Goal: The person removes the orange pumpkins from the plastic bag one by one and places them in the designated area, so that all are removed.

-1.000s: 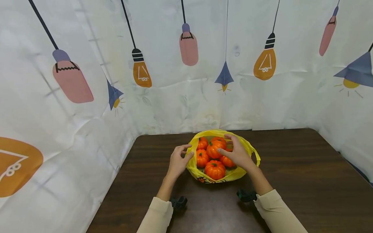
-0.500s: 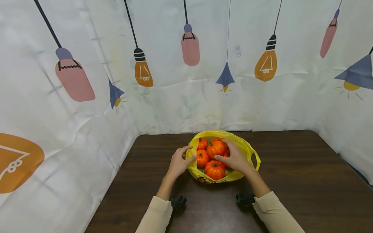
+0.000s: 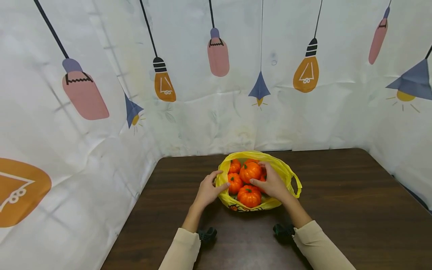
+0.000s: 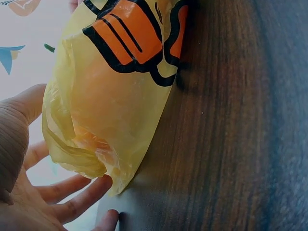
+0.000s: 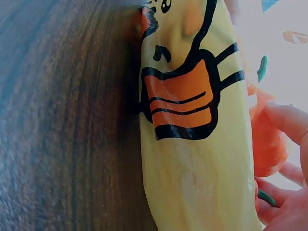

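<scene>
A yellow plastic bag point(image 3: 287, 170) with its mouth spread wide holds several small orange pumpkins point(image 3: 249, 197) with green stems. At the bag's left rim, my left hand point(image 3: 206, 192) has its thumb over the inside and its fingers against the outside, as the left wrist view also shows at the bag wall point(image 4: 120, 101). My right hand point(image 3: 275, 183) reaches over the right rim and grips the topmost pumpkin point(image 3: 250, 171) between thumb and fingers. The right wrist view shows that thumb on the pumpkin's side, its fingers partly hidden behind it.
The bag stands near the far edge of a dark wooden table point(image 3: 337, 210). A white curtain point(image 3: 202, 123) printed with lamps hangs behind the table and along its sides. Dark wrist bands point(image 3: 207, 235) sit at both wrists. A bag handle loop point(image 3: 298, 186) lies at the right.
My right hand has lowered toward the top pumpkin and its thumb and fingers have closed around it. The left thumb has moved in over the bag's rim. The bag has barely moved.
</scene>
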The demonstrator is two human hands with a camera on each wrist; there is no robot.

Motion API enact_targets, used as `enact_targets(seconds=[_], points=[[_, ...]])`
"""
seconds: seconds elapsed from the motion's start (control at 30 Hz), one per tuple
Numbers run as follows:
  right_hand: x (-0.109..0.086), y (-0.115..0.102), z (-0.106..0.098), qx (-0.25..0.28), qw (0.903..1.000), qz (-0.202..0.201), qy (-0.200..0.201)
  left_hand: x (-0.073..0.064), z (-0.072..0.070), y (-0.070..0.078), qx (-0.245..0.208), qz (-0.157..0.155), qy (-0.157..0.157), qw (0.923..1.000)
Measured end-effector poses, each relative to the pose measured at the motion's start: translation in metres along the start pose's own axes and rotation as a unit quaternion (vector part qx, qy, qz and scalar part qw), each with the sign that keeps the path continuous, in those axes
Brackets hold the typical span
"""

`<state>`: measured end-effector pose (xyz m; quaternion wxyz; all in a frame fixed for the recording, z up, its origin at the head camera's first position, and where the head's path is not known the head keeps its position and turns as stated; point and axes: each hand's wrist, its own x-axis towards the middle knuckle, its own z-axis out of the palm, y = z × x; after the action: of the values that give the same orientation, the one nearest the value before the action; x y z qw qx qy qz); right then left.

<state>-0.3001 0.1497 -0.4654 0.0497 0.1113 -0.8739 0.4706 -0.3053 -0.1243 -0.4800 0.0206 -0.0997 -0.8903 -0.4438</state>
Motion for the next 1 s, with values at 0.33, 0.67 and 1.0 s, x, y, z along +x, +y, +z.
enact_targets(seconds=[0.33,0.67,1.0], points=[[-0.002,0.003,-0.005,0.053,0.9982,0.014,0.022,-0.001,0.002,-0.002,0.004,-0.007,-0.013,0.9999],[-0.004,-0.003,-0.021,0.094,0.9950,0.031,0.016,0.000,0.003,-0.003,0.000,-0.018,-0.025,0.9995],[-0.008,-0.014,-0.037,0.123,0.9917,0.020,0.029,0.000,0.003,-0.002,-0.013,-0.026,-0.021,0.9993]])
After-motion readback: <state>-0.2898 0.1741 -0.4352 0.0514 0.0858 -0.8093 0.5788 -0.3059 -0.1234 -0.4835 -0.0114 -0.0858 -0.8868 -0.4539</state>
